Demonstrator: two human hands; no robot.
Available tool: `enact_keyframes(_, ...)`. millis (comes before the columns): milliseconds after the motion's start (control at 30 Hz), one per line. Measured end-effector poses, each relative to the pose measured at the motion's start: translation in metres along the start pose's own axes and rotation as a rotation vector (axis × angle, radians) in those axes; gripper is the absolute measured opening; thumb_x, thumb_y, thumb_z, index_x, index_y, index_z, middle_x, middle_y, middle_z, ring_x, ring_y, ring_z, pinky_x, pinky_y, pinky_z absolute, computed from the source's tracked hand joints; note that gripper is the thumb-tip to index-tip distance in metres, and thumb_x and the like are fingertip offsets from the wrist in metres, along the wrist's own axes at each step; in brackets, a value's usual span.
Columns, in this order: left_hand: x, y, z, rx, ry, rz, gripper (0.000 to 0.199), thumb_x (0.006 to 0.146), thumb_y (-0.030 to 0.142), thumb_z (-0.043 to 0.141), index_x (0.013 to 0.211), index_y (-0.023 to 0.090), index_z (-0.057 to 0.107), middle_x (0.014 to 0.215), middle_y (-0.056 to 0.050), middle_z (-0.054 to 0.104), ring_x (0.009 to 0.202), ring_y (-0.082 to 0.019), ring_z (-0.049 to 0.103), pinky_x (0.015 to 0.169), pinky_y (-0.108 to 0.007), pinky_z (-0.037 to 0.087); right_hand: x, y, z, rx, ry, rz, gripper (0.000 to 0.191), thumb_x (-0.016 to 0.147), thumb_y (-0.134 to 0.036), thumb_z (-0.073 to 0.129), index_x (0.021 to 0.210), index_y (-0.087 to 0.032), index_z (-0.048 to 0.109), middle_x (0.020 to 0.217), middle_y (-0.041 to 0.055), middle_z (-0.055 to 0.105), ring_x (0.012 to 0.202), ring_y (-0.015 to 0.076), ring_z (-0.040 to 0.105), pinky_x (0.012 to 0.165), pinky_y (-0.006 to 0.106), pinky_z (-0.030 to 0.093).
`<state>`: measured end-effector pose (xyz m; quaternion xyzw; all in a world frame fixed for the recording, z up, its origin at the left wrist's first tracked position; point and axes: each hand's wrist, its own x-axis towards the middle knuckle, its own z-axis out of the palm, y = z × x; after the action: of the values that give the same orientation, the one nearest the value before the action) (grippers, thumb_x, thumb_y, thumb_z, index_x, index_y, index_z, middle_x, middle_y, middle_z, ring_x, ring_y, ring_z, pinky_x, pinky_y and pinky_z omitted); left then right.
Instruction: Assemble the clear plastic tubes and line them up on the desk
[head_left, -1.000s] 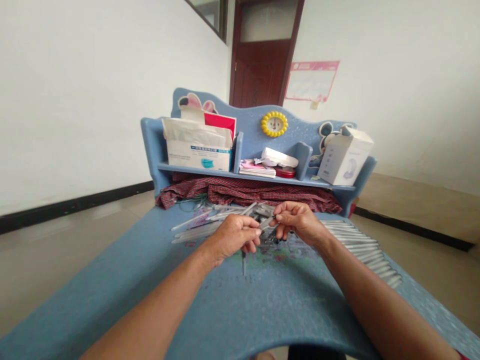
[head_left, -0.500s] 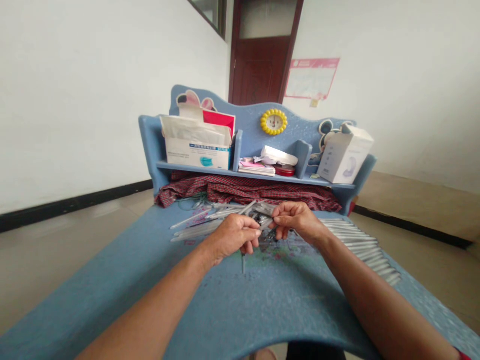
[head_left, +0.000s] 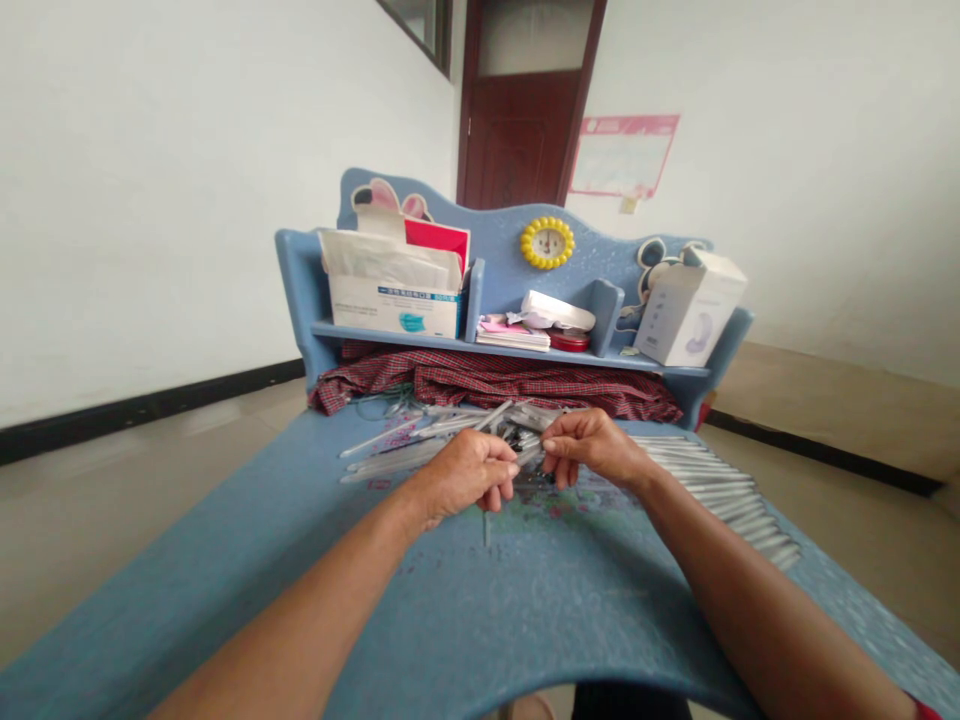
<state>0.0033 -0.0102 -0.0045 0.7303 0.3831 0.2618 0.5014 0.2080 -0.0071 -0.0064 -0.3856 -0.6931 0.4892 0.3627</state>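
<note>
Over the middle of the blue table [head_left: 480, 610], my left hand [head_left: 466, 475] is closed in a pinch, knuckles up. My right hand [head_left: 589, 448] pinches just across from it. Between the fingertips runs a slim clear pen [head_left: 529, 458], mostly covered by the fingers and blurred. Behind the hands lies a loose pile of clear pen barrels [head_left: 397, 462] with small dark parts [head_left: 523, 437] among them. A short thin rod [head_left: 487, 528] shows below my left hand. Beside my right forearm, several pens [head_left: 709, 480] lie side by side in a row.
A blue shelf [head_left: 420, 336] stands at the table's back, holding a face-mask box [head_left: 394, 305], papers [head_left: 514, 338], a red tin [head_left: 570, 342] and a white box [head_left: 690, 310]. Checked red cloth [head_left: 495, 382] is bunched underneath. The table's near edge curves inward.
Both hands stay nearly in place, with small finger movements. My right hand has shifted very slightly, and the fingertips remain close together over the pile.
</note>
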Motion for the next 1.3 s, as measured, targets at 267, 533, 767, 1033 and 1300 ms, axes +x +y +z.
enact_keyframes(267, 0.0013, -0.0001, 0.0019, 0.019, 0.017, 0.001, 0.015, 0.068, 0.024, 0.054, 0.077, 0.012, 0.057, 0.055, 0.001, 0.06, 0.041, -0.008, 0.051, 0.043, -0.019, 0.038, 0.0008, 0.004, -0.001, -0.134, -0.048, 0.076, 0.047, 0.075, -0.058, 0.048, 0.065, -0.012, 0.051, 0.051, 0.0032, 0.061, 0.034, 0.0106, 0.054, 0.032, 0.018, 0.039)
enact_keyframes(533, 0.0019, -0.0004, 0.0026, 0.031, 0.042, -0.002, 0.015, 0.068, 0.024, 0.053, 0.076, 0.012, 0.057, 0.054, 0.001, 0.06, 0.041, -0.009, 0.051, 0.043, -0.02, 0.038, 0.0002, -0.0002, 0.0, -0.122, -0.029, 0.014, 0.04, 0.069, -0.053, 0.059, 0.074, -0.013, 0.054, 0.059, 0.002, 0.063, 0.041, 0.0109, 0.057, 0.036, 0.018, 0.041)
enact_keyframes(767, 0.0015, 0.0004, 0.0026, 0.031, 0.039, 0.001, 0.016, 0.068, 0.025, 0.054, 0.077, 0.012, 0.057, 0.055, 0.001, 0.06, 0.041, -0.008, 0.051, 0.043, -0.02, 0.039, 0.0, 0.0001, -0.0004, -0.188, 0.01, 0.05, 0.048, 0.073, -0.06, 0.048, 0.068, -0.012, 0.054, 0.053, 0.0026, 0.061, 0.037, 0.011, 0.055, 0.033, 0.018, 0.04)
enact_keyframes(1033, 0.0001, 0.0041, 0.0037, 0.02, 0.054, -0.017, 0.016, 0.067, 0.024, 0.054, 0.077, 0.012, 0.057, 0.054, 0.002, 0.059, 0.041, -0.008, 0.05, 0.043, -0.02, 0.038, 0.0, -0.0002, -0.0009, -0.201, 0.002, 0.052, 0.052, 0.074, -0.062, 0.044, 0.062, -0.012, 0.052, 0.05, 0.0025, 0.059, 0.035, 0.0097, 0.054, 0.033, 0.018, 0.04)
enact_keyframes(1300, 0.0007, 0.0034, 0.0036, 0.031, 0.044, -0.005, 0.015, 0.067, 0.023, 0.053, 0.076, 0.012, 0.056, 0.054, 0.001, 0.059, 0.041, -0.008, 0.05, 0.043, -0.02, 0.038, -0.0011, -0.0027, -0.0015, -0.218, 0.003, 0.079, 0.055, 0.074, -0.065, 0.042, 0.06, -0.012, 0.052, 0.05, 0.0031, 0.059, 0.035, 0.0098, 0.053, 0.034, 0.018, 0.04)
